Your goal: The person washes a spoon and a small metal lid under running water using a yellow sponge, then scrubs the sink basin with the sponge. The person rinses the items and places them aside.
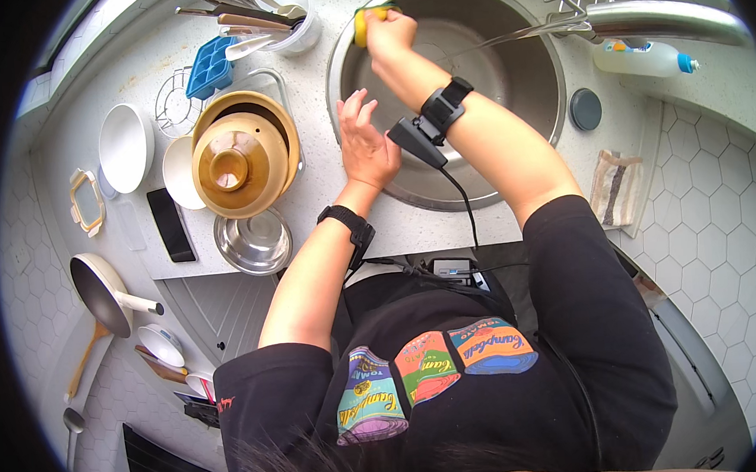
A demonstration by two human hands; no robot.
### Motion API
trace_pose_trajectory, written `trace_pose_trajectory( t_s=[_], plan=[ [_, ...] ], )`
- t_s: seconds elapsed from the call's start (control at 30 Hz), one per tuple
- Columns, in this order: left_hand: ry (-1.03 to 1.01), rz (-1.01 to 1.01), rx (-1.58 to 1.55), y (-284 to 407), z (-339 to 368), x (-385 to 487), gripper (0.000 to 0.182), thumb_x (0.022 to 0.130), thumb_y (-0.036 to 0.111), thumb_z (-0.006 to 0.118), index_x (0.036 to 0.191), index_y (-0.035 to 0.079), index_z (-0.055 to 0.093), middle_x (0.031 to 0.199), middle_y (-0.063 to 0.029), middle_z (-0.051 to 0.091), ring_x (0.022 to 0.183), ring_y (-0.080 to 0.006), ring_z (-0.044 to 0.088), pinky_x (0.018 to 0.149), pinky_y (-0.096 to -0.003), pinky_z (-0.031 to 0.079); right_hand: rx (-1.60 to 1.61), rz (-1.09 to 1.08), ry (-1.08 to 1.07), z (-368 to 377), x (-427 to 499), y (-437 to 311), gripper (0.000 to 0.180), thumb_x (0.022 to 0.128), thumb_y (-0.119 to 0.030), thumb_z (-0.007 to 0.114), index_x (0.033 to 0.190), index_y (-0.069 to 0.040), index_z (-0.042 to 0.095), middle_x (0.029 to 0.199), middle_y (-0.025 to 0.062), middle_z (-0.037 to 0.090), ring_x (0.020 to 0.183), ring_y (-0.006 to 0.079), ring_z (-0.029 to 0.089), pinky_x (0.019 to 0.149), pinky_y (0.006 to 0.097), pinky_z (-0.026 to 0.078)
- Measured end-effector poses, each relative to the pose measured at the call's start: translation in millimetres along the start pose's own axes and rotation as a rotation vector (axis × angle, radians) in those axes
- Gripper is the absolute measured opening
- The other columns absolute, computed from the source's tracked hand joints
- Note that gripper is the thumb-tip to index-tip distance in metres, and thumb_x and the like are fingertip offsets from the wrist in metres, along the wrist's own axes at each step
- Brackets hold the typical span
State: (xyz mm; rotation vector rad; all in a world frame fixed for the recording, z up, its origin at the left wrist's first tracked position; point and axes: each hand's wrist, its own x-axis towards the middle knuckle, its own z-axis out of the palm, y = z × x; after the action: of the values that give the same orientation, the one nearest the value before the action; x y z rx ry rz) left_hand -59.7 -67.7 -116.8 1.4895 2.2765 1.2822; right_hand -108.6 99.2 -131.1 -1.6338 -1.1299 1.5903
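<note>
My right hand (393, 34) grips a yellow and green sponge (361, 29) against the upper left rim of the round stainless steel sink (524, 84). Water runs from the metal faucet (657, 19) into the basin. My left hand (367, 142) is at the sink's left edge, fingers apart, holding nothing. A brown clay pot with its lid (244, 169) on it stands left of that hand. Below the pot, near the counter's front edge, is a stainless steel bowl (255, 242). Both wrists wear black straps; a cable hangs from the right one.
Left lie a black phone (171, 224), a white bowl (127, 147), a blue ice tray (210, 68) and a plastic tub of utensils (304, 29). Right are a bottle (640, 58), a round grey lid (586, 109) and a striped cloth (616, 189). A frying pan (102, 295) is farther left.
</note>
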Motion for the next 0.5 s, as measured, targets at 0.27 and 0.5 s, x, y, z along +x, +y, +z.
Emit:
trace_pose_trajectory(
  t_s=[0.27,0.5],
  plan=[
    [0.033,0.015,-0.021,-2.3,0.9,-2.8,0.05,0.075,0.02,0.047,0.119,0.001,0.032,0.129,-0.0208,0.034,0.121,-0.0373,0.033,0.107,-0.0513,0.019,-0.211,0.143,-0.776,-52.6,-35.6,65.8,0.02,0.086,-0.014,0.058,0.094,0.004,0.064,0.084,0.0064,0.064,0.075,0.0111,0.056,0.067,0.0265,0.046],
    [0.012,0.004,-0.003,-4.0,1.7,-3.9,0.05,0.077,0.021,0.046,0.12,0.0,0.032,0.129,-0.0216,0.034,0.12,-0.0383,0.034,0.107,-0.0493,0.02,-1.006,0.052,-1.252,-134.2,-63.6,103.8,0.021,0.081,-0.017,0.054,0.084,0.001,0.065,0.075,0.0142,0.062,0.072,0.0126,0.053,0.065,0.0332,0.044]
  ],
)
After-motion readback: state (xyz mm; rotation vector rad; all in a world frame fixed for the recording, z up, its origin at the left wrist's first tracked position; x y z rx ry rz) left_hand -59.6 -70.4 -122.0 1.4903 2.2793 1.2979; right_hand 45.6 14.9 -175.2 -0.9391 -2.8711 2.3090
